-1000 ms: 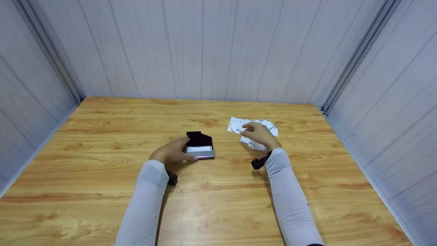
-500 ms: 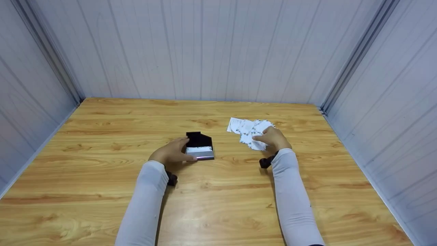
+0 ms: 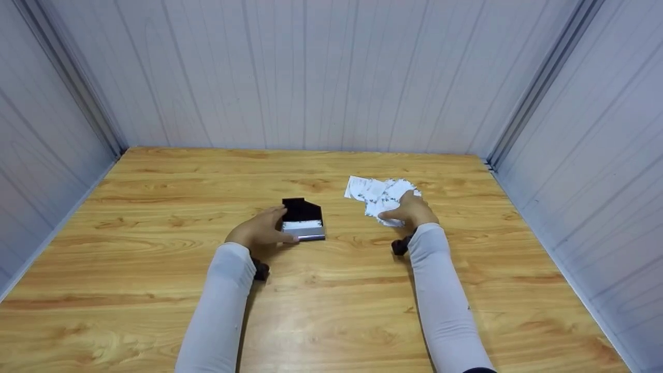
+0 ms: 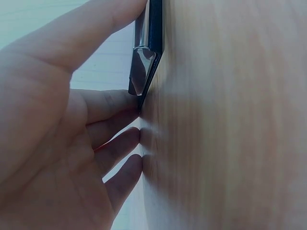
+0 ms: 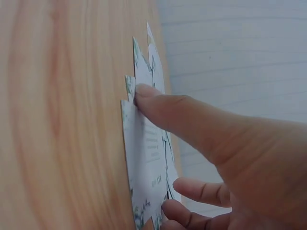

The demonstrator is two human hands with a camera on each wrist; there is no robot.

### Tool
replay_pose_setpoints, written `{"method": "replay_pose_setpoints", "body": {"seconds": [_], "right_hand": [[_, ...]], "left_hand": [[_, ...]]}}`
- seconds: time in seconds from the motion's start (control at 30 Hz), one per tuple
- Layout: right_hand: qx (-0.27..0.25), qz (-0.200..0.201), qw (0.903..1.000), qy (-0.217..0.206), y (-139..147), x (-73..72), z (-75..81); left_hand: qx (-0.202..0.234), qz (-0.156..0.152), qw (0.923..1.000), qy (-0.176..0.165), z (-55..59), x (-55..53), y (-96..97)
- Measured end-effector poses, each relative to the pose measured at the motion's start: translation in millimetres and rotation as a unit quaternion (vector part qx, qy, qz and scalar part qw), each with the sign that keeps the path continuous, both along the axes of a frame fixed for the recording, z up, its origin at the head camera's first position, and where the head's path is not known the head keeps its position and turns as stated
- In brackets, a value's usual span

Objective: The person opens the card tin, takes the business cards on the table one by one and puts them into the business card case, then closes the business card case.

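On the left of the wooden table lies an open black card case (image 3: 304,211) with a silver front band and white cards (image 3: 302,225) in it. My left hand (image 3: 261,228) holds its left side, thumb at the front edge and index finger at the back; the remaining fingertips touch the table in the left wrist view. To the right is a loose spread of white printed cards (image 3: 374,189) with leafy green edges. My right hand (image 3: 413,210) grips a card (image 5: 148,158) among them, thumb (image 5: 148,93) on its near edge and fingers (image 5: 192,189) at the opposite side.
The wooden table (image 3: 331,311) meets a pale panelled wall (image 3: 331,77) at the back, with more walls on both sides. A black wrist camera (image 3: 260,270) sits under the left wrist, and another camera (image 3: 400,246) under the right.
My right hand moved right and toward me across the loose cards, then slightly back left, its thumb lowering onto them. The left hand and card case stay put.
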State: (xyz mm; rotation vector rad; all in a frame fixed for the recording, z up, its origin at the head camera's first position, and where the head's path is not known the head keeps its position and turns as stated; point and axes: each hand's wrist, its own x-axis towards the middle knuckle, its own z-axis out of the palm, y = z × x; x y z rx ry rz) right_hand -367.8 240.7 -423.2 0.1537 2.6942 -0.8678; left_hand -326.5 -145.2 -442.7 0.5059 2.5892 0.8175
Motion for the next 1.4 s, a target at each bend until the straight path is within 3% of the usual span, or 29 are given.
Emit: {"method": "replay_pose_setpoints", "body": {"seconds": [0.4,0.77,1.4], "right_hand": [[-0.031,0.043,0.9986,0.01,0.6,-1.6,0.7],[0.024,0.03,0.9991,-0.015,4.8,-5.5,-0.3],[-0.044,0.055,0.9975,-0.005,5.6,0.1,4.2]], "left_hand": [[-0.004,0.001,1.0,0.003,1.4,1.4,0.4],[-0.009,0.001,1.0,0.004,1.3,0.5,0.3],[-0.004,0.0,0.9999,0.009,-2.1,-1.8,0.2]]}}
